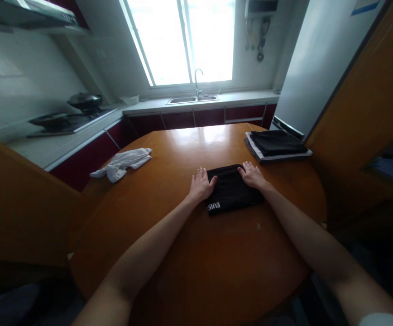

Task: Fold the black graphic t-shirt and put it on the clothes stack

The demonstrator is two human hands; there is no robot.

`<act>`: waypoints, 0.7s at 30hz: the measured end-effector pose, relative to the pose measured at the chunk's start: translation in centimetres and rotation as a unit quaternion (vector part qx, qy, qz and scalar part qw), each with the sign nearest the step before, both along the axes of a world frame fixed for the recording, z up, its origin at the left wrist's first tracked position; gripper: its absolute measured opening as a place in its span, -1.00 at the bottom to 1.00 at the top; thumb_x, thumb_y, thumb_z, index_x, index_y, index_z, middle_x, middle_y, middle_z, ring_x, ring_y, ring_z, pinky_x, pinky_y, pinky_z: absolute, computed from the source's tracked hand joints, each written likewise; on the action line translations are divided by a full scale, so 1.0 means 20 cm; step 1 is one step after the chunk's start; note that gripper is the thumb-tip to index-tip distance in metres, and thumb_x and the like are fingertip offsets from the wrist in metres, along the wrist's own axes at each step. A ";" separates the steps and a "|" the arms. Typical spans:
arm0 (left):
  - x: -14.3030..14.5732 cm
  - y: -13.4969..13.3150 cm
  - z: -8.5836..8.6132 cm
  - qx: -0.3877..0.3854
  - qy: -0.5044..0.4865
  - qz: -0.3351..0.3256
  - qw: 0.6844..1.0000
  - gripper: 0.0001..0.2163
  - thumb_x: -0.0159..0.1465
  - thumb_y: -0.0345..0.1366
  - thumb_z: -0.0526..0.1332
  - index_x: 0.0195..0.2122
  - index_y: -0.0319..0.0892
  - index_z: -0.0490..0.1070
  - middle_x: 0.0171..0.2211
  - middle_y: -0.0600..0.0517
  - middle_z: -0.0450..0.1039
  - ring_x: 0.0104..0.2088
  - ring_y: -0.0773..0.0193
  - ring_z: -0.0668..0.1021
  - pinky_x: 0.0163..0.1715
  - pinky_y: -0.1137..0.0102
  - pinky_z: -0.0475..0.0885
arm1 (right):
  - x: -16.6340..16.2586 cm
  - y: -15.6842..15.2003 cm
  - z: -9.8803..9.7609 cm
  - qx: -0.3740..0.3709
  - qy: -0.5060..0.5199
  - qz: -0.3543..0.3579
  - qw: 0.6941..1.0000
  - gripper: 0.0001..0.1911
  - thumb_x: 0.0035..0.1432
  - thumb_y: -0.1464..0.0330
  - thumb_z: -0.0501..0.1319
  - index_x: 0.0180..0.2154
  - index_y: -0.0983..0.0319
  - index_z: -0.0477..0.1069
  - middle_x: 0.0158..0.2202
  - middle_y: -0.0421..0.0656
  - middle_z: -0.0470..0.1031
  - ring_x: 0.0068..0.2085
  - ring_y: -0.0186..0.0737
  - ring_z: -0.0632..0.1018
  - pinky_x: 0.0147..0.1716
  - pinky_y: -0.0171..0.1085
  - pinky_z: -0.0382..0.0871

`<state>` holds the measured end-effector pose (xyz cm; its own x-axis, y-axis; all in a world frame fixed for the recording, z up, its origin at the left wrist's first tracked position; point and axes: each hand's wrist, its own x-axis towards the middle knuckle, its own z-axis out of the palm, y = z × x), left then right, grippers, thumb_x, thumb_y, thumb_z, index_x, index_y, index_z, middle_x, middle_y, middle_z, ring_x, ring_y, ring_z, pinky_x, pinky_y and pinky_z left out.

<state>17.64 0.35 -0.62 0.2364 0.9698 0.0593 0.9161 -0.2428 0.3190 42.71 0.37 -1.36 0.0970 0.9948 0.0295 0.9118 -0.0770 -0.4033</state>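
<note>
Apparently smoothing is in hand: the left hand [201, 186] and right hand [252, 176] press flat on opposite sides of 1 folded black cloth [232, 190] on the table [169, 181], thumbs spread from the fingers, pinching nothing. Lifting it would call for fingertips underneath. A folded stack [278, 143] sits farther right, a crumpled white cloth [123, 163] left; neither blocks the hands.

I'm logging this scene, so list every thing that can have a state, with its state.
Black cloth: folded, flat
Left hand: open, at the cloth's left edge
Right hand: open, on the cloth
White cloth: crumpled
Stack: piled flat, black on top
Pot: seemingly lidded
Tap: upright, flow unclear
Window: bright; open or shut unclear
</note>
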 end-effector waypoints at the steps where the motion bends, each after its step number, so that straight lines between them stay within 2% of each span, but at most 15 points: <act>1: -0.02 0.02 0.01 0.005 -0.018 0.019 1.000 -0.29 0.46 0.08 -0.19 0.44 -0.39 0.00 0.45 -0.31 -0.09 0.46 -0.03 0.02 0.40 0.04 -0.04 | 0.02 0.00 0.01 0.016 0.009 -0.009 1.000 -0.27 0.45 0.10 -0.21 0.39 0.47 0.10 0.44 0.13 0.06 0.44 0.03 0.09 0.39 -0.02 -0.06; 4: -0.03 0.04 0.05 0.053 -0.056 0.048 0.996 -0.40 0.49 -0.06 -0.20 0.43 -0.33 0.04 0.44 -0.27 -0.01 0.45 0.03 0.06 0.39 0.05 0.01 | 0.03 0.00 0.06 0.085 0.034 -0.041 0.995 -0.34 0.44 0.24 -0.23 0.33 0.50 0.22 0.35 0.17 0.26 0.37 0.01 0.27 0.34 -0.11 0.09; 6: -0.01 0.01 0.07 0.083 -0.045 0.003 0.996 -0.44 0.49 -0.10 -0.14 0.43 -0.28 0.06 0.45 -0.22 -0.02 0.46 0.05 0.03 0.40 0.06 -0.03 | 0.00 -0.02 0.09 0.136 0.035 -0.037 0.989 -0.38 0.41 0.31 -0.21 0.31 0.47 0.27 0.33 0.15 0.30 0.35 -0.02 0.30 0.34 -0.11 0.10; 8: 0.04 -0.06 0.09 0.082 -0.012 -0.081 0.993 -0.44 0.47 -0.12 -0.08 0.42 -0.29 0.08 0.47 -0.20 -0.06 0.47 0.06 -0.02 0.41 0.09 -0.05 | -0.06 -0.04 0.10 0.165 0.021 0.003 0.986 -0.40 0.39 0.35 -0.17 0.31 0.42 0.27 0.36 0.09 0.26 0.38 -0.07 0.24 0.36 -0.10 0.06; 10: 0.10 -0.13 0.08 0.053 0.025 -0.155 0.986 -0.43 0.47 -0.13 -0.06 0.43 -0.31 0.07 0.48 -0.20 -0.12 0.47 0.04 -0.06 0.41 0.08 -0.04 | -0.14 -0.07 0.09 0.155 -0.006 0.060 0.986 -0.42 0.38 0.36 -0.14 0.33 0.35 0.25 0.41 0.02 0.17 0.42 -0.10 0.16 0.39 -0.05 -0.01; 12: 0.13 -0.18 0.06 0.032 0.053 -0.193 0.979 -0.41 0.47 -0.11 -0.06 0.44 -0.33 0.04 0.48 -0.23 -0.16 0.48 0.01 -0.08 0.41 0.05 -0.07 | -0.20 -0.09 0.07 0.117 -0.038 0.106 0.987 -0.43 0.39 0.34 -0.10 0.36 0.31 0.22 0.45 -0.01 0.08 0.45 -0.06 0.07 0.39 0.04 -0.07; 16: 0.13 -0.22 0.02 0.040 0.074 -0.207 0.975 -0.35 0.47 -0.02 -0.07 0.45 -0.34 0.00 0.48 -0.25 -0.19 0.48 -0.02 -0.10 0.42 0.03 -0.12 | -0.24 -0.12 0.04 0.057 -0.075 0.136 0.986 -0.40 0.42 0.27 -0.08 0.39 0.33 0.13 0.47 0.04 -0.02 0.47 0.03 -0.02 0.39 0.16 -0.14; 21: 0.11 -0.24 0.01 0.047 0.080 -0.224 0.970 -0.30 0.45 0.08 -0.08 0.47 -0.28 -0.03 0.49 -0.19 -0.21 0.48 0.01 -0.11 0.42 0.05 -0.14 | -0.24 -0.12 0.06 0.046 -0.081 0.126 0.988 -0.40 0.43 0.25 -0.09 0.41 0.28 0.10 0.48 0.01 -0.05 0.48 0.00 -0.05 0.39 0.15 -0.15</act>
<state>19.80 -4.45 -0.32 0.6465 0.7597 0.0707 0.7478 -0.6493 0.1389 37.97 -2.09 -0.22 -0.1667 0.9791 0.1165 0.9503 0.1910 -0.2458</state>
